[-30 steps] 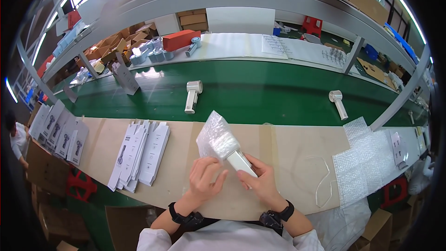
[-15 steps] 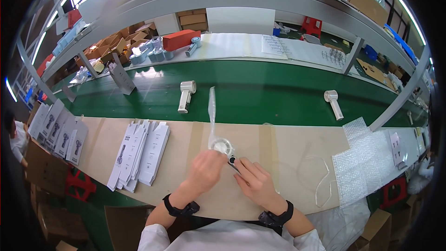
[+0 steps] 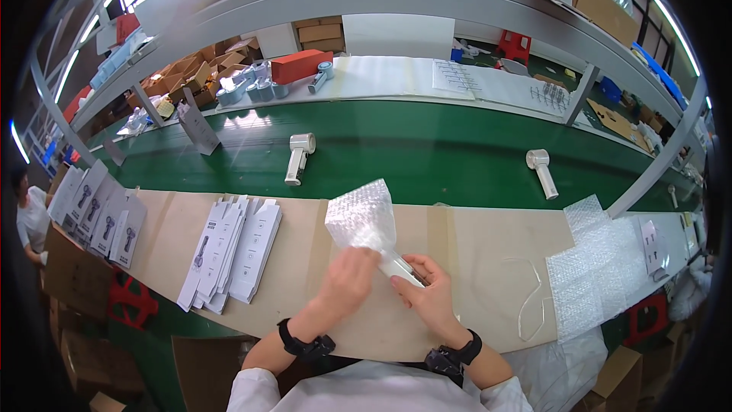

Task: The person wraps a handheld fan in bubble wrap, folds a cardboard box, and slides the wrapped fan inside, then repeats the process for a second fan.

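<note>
Brown cardboard covers the bench under both hands. Left hand closes around the bubble-wrap pouch, which rises above it; half a second ago the pouch stood edge-on and thin. Its white device slants from upper left down to the right hand, whose fingers pinch the handle end.

Two bare forearms come up from the lower edge, each with a black band strapped round the wrist, chunky like a watch or tracker. The left hand and right hand wear no gloves. White short sleeves show below, and a white shirt front runs between them.
</note>
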Action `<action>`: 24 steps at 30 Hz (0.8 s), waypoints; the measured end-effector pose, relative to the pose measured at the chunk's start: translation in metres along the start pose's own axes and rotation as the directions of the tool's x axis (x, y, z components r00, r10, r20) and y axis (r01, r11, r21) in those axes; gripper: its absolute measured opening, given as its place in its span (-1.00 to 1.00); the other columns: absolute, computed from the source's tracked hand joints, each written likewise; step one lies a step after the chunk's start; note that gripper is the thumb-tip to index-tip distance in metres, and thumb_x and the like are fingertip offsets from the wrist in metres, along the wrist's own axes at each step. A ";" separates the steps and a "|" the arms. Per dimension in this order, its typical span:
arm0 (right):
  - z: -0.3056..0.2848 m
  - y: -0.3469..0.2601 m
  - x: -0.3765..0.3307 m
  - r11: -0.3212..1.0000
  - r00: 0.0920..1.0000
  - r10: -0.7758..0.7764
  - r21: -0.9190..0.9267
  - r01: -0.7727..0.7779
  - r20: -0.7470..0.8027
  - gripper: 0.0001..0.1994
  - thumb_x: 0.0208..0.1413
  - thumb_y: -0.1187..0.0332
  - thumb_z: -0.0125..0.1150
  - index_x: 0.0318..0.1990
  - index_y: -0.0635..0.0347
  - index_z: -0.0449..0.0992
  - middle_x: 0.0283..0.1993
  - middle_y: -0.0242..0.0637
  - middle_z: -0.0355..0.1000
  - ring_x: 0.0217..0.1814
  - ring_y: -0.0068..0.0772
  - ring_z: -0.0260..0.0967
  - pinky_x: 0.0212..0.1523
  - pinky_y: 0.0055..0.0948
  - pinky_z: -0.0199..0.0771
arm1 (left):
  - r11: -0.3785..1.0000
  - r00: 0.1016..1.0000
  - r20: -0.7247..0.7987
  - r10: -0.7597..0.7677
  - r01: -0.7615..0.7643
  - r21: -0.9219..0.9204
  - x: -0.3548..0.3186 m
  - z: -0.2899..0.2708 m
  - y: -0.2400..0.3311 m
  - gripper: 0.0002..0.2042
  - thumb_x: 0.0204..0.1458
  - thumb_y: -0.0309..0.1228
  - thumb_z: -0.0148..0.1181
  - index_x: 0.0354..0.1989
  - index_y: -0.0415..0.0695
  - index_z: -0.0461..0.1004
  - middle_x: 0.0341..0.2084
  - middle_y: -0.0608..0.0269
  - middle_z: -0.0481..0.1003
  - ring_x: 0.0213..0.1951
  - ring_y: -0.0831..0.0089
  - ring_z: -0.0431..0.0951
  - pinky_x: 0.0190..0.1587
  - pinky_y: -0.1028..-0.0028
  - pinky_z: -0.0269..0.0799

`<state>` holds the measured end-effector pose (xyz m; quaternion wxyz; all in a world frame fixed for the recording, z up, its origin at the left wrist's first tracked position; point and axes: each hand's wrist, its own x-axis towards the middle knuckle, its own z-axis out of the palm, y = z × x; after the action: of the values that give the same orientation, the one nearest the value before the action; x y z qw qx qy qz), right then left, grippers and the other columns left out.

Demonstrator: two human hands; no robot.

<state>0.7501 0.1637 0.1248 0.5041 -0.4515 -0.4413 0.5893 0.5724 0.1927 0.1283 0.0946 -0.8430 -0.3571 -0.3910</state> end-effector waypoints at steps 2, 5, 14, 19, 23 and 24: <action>0.002 0.003 0.003 1.000 1.000 -0.017 0.019 0.018 -0.017 -0.65 0.05 0.52 0.32 -0.03 0.26 0.34 -0.32 -0.28 0.49 -0.48 -0.64 0.35 -0.59 -0.63 0.27 | 0.998 1.000 -0.016 -0.025 0.024 -0.058 -0.003 0.011 0.008 -0.76 -0.08 -0.63 0.25 -0.21 -0.28 0.41 -0.38 0.08 0.44 -0.38 0.13 0.47 -0.36 0.28 0.41; -0.002 0.003 0.006 0.997 0.996 -0.052 0.050 0.056 -0.076 -0.67 0.08 0.52 0.29 -0.07 0.25 0.28 -0.29 -0.25 0.48 -0.48 -0.61 0.36 -0.58 -0.60 0.28 | 0.979 0.997 -0.043 -0.066 0.056 -0.196 -0.008 0.027 0.019 -0.77 -0.08 -0.65 0.23 -0.22 -0.29 0.41 -0.41 0.08 0.43 -0.38 0.14 0.48 -0.37 0.28 0.41; -0.018 0.013 0.022 0.966 0.992 0.127 0.226 -0.125 0.003 -0.70 0.08 0.58 0.23 -0.10 0.24 0.25 -0.27 -0.26 0.45 -0.44 -0.59 0.37 -0.58 -0.56 0.30 | 0.931 0.982 0.147 -0.116 0.159 -0.327 -0.009 0.018 0.036 -0.87 0.03 -0.65 0.12 -0.25 -0.27 0.38 -0.45 0.06 0.39 -0.39 0.08 0.46 -0.38 0.27 0.39; -0.024 -0.003 0.014 0.993 0.987 -0.066 0.103 0.051 0.145 -0.66 0.06 0.62 0.21 -0.03 0.22 0.27 -0.23 -0.26 0.45 -0.34 -0.57 0.40 -0.48 -0.55 0.40 | 0.853 0.930 0.194 -0.313 0.365 -0.372 -0.003 0.012 0.025 -0.84 0.00 -0.64 0.06 -0.22 -0.29 0.33 -0.38 -0.02 0.36 -0.30 -0.01 0.41 -0.29 0.22 0.38; -0.042 0.017 0.023 0.998 0.991 -0.055 0.002 0.056 0.123 -0.63 0.10 0.61 0.16 0.06 0.24 0.30 -0.20 -0.27 0.45 -0.25 -0.55 0.41 -0.33 -0.50 0.48 | 0.854 0.954 0.213 -0.213 0.288 -0.434 0.002 0.015 0.033 -0.85 0.01 -0.63 0.05 -0.24 -0.27 0.30 -0.38 0.01 0.33 -0.28 0.00 0.37 -0.25 0.21 0.35; -0.045 0.028 0.024 0.992 0.996 -0.065 -0.104 0.071 0.061 -0.63 0.12 0.60 0.13 0.10 0.25 0.31 -0.18 -0.27 0.45 -0.21 -0.54 0.41 -0.27 -0.48 0.50 | 0.838 0.964 0.223 -0.146 0.240 -0.490 0.003 0.017 0.039 -0.87 0.03 -0.63 0.05 -0.25 -0.26 0.29 -0.39 0.03 0.32 -0.30 0.02 0.36 -0.24 0.22 0.33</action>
<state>0.7869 0.1877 0.0864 0.4865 -0.4451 -0.5013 0.5603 0.6103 0.1729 0.1233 -0.2048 -0.8285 -0.3305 -0.4030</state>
